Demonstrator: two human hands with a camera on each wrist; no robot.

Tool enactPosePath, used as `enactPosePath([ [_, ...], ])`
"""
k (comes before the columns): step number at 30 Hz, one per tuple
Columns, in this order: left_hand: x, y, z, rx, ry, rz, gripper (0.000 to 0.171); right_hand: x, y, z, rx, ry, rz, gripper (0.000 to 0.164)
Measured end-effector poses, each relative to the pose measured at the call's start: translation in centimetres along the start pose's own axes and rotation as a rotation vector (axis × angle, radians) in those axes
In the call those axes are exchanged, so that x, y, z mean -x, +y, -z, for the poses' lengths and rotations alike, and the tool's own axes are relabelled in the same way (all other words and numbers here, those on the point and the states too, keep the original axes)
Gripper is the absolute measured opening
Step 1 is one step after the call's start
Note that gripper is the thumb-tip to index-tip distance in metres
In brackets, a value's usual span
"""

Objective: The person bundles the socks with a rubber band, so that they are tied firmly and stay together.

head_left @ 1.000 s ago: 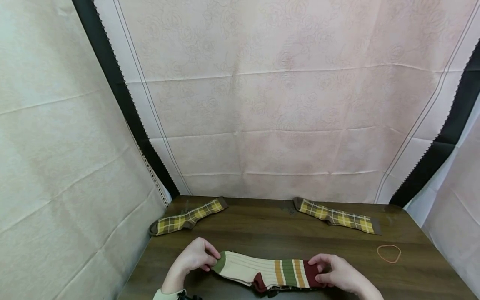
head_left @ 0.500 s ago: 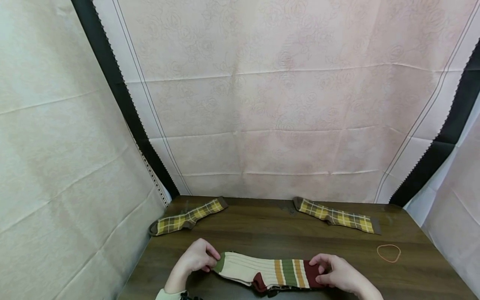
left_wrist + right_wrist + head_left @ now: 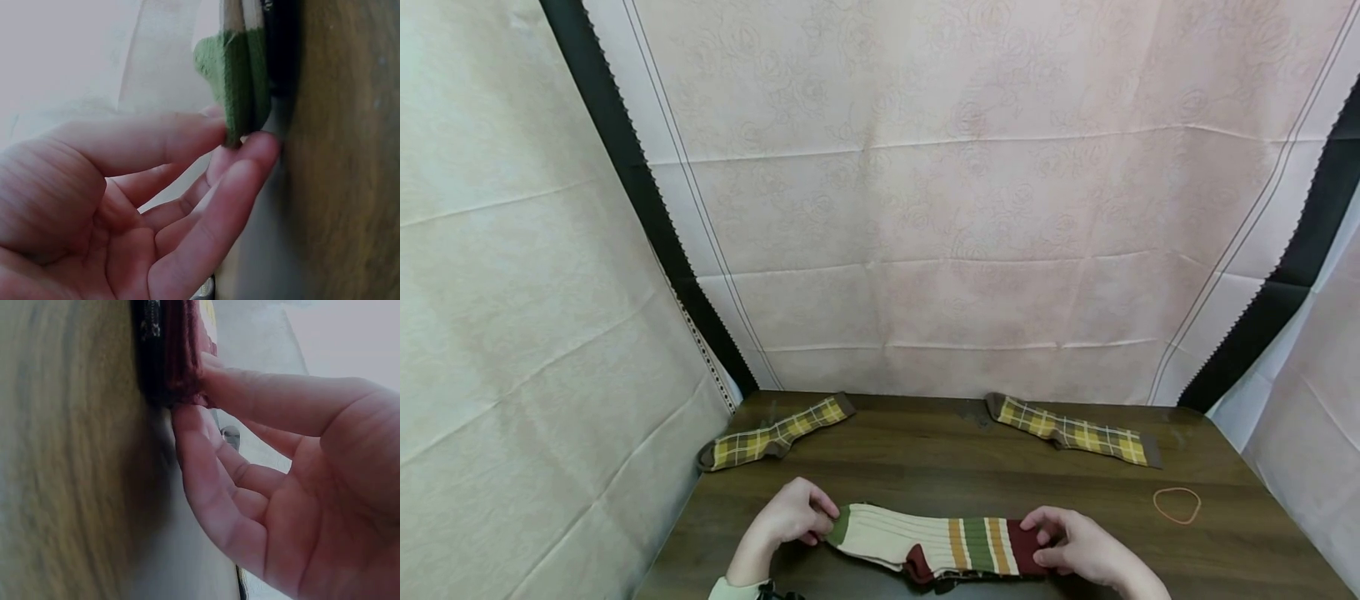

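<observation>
A cream sock (image 3: 895, 528) with a green toe, a maroon heel and cuff, and green and mustard stripes lies lengthwise before me. My left hand (image 3: 796, 515) pinches the green toe (image 3: 236, 75) between thumb and fingers; the toe shows more than one layer in the left wrist view. At the other end my right hand (image 3: 1078, 546) pinches the maroon cuff (image 3: 184, 359), thumb on top and fingertips at the lower edge. Dark patterned fabric (image 3: 149, 350) shows under the cuff, against the wooden table (image 3: 917, 467), and peeks out along the sock's near edge.
Two yellow-and-brown plaid socks lie at the back, one plaid sock (image 3: 778, 433) on the left and another plaid sock (image 3: 1075, 433) on the right. A thin rubber band (image 3: 1177, 506) lies at the right. Pale fabric sheets (image 3: 970, 250) hang behind and beside the table.
</observation>
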State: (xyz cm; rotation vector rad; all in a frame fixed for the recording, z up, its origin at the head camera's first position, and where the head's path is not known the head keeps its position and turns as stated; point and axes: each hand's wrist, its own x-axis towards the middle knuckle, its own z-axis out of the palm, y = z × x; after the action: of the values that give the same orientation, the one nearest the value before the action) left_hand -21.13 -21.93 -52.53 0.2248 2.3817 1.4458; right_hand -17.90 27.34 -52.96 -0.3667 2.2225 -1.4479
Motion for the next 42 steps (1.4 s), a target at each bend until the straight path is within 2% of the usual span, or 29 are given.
enactPosePath([
  [7, 0.2, 0.2, 0.7, 0.028, 0.044, -0.037, 0.019, 0.2, 0.4, 0.6, -0.013, -0.033, 0.053, 0.034],
  [12, 0.4, 0.3, 1.1, 0.059, 0.047, -0.04, 0.022, 0.5, 0.5, 1.0, -0.005, -0.036, 0.067, 0.039],
  [21, 0.2, 0.2, 1.4, 0.09, 0.056, -0.018, 0.024, 0.6, 0.5, 1.5, -0.011, -0.009, 0.053, 0.042],
  [31, -0.1, 0.5, 1.3, 0.137, 0.027, -0.021, 0.025, 0.8, 0.5, 1.6, 0.019, 0.015, 0.06, 0.04],
  [42, -0.1, 1.1, 1.5, 0.172, 0.041, -0.032, 0.026, 0.1, 0.8, 1.9, 0.074, 0.096, 0.168, 0.038],
])
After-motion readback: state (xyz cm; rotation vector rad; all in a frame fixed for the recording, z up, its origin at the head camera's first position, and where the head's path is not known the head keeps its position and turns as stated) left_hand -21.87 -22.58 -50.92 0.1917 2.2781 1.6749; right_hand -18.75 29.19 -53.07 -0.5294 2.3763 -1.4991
